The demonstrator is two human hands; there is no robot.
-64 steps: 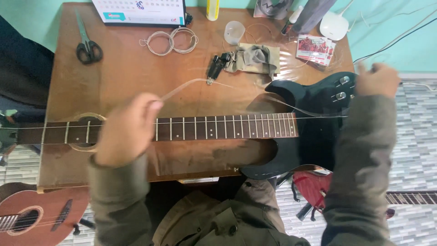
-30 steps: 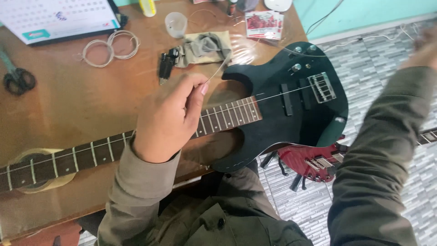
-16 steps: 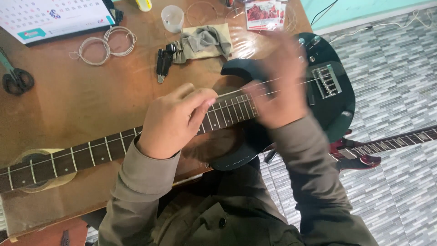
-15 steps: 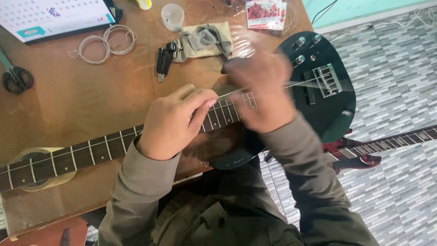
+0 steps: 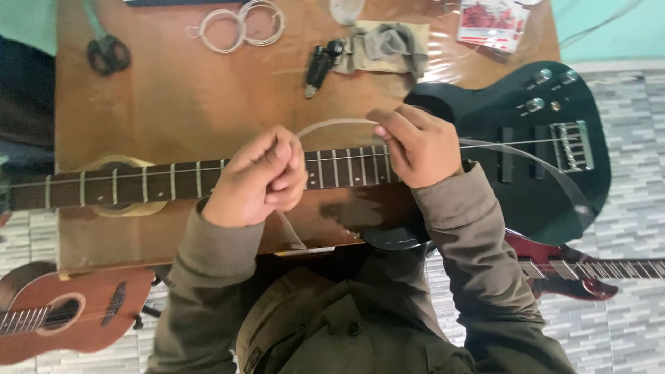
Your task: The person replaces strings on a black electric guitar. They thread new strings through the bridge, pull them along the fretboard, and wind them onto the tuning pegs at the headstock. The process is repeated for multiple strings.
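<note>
Since half a second ago, both hands lift off the black guitar [image 5: 526,159] on my bench [image 5: 173,104]: left hand [image 5: 260,180] and right hand [image 5: 419,145] each pinching the thin, springy, slippery string [image 5: 332,123] arching between them, best gripped near its ends.

A small instrument-repair workbench in a home or hobby workshop is suggested. A worn brown wooden table [image 5: 173,97] is set on a grey tiled floor [image 5: 623,325], beside a pale green wall [image 5: 28,21]. A glossy black electric guitar [image 5: 526,159] is laid across the table. Black-handled scissors [image 5: 107,52], coiled pale strings [image 5: 235,21], a crumpled grey cloth [image 5: 388,48] and red string packets [image 5: 493,21] are scattered on it. A small reddish-brown acoustic instrument [image 5: 62,315] and a dark red electric guitar [image 5: 575,266] are kept on the floor.
</note>
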